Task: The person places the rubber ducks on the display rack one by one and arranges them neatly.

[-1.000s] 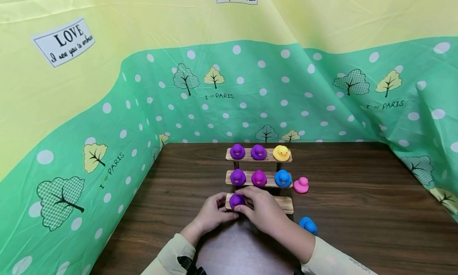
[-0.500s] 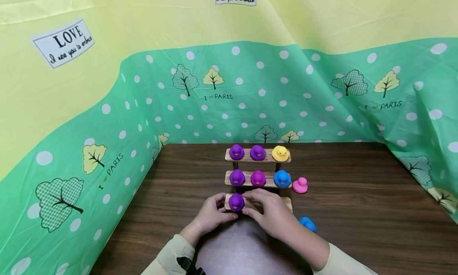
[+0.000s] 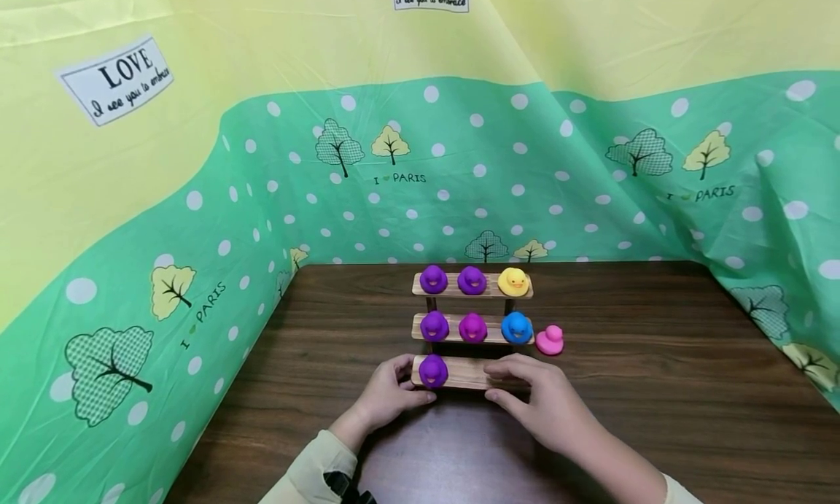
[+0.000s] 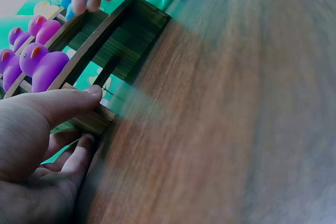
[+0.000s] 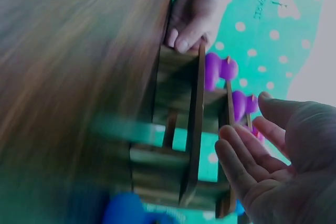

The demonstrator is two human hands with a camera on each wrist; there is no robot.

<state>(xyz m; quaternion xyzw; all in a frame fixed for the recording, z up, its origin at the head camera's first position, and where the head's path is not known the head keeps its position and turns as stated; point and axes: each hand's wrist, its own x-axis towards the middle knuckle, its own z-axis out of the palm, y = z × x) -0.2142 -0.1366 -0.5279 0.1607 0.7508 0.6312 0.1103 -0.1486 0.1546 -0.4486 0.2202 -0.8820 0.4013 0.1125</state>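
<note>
A three-tier wooden display stand (image 3: pixel 466 373) holds rubber ducks. My left hand (image 3: pixel 390 394) grips the left end of its lowest tier, thumb along the front in the left wrist view. Beside that hand, a purple duck (image 3: pixel 433 371) sits alone on the lowest tier. My right hand (image 3: pixel 541 398) hovers at the right part of this tier with fingers extended and nothing in them. On the middle tier stand a purple duck (image 3: pixel 434 326), a magenta duck (image 3: pixel 473 327) and a blue duck (image 3: pixel 517 327). Two purple ducks and a yellow duck (image 3: pixel 514 281) line the top.
A pink duck (image 3: pixel 550 340) lies on the dark wooden table (image 3: pixel 656 387), right of the stand. Another blue duck (image 5: pixel 123 209) shows in the right wrist view; my right arm hides it in the head view. Patterned cloth (image 3: pixel 420 168) walls the table's back and sides.
My right hand has let go of the purple duck on the lowest tier and moved right, now covering the loose blue duck. My left hand has stayed on the stand.
</note>
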